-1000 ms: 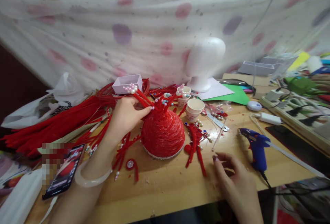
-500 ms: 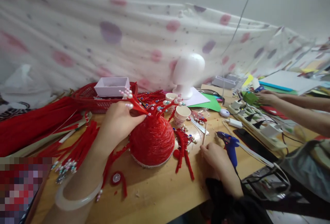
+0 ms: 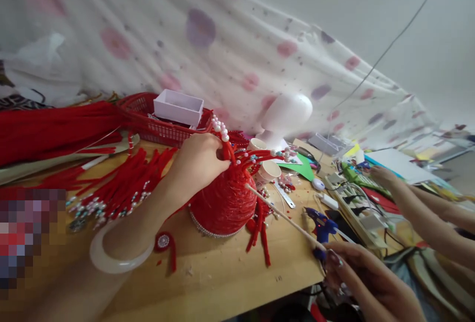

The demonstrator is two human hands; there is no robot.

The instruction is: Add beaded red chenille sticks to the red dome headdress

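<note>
A red dome-shaped piece (image 3: 222, 203) with a pearl-trimmed lower edge stands on the wooden table (image 3: 230, 277). At its top, my left hand (image 3: 196, 166) is closed round red strands (image 3: 227, 151) tipped with pearl beads. More bead-tipped strands fan out to the right of it. My right hand (image 3: 374, 282) pinches a thin pale stick (image 3: 285, 217), whose far tip meets the dome's upper right side. A blue glue gun (image 3: 322, 228) is just beyond my right fingers. Red strips with beads (image 3: 260, 228) lie against the dome's right side.
A red basket (image 3: 166, 131) bearing a white box (image 3: 178, 107) stands behind. Bead-tipped red strands (image 3: 122, 188) lie left. Behind are a paper cup (image 3: 270, 169) and a white foam head (image 3: 289, 114). A power strip (image 3: 351, 213) and another person's arms (image 3: 411, 203) are at right.
The stick in my right hand has swung from beside the glue gun to the dome. My left hand stays at the beaded strands, which now lean differently. The view has tilted.
</note>
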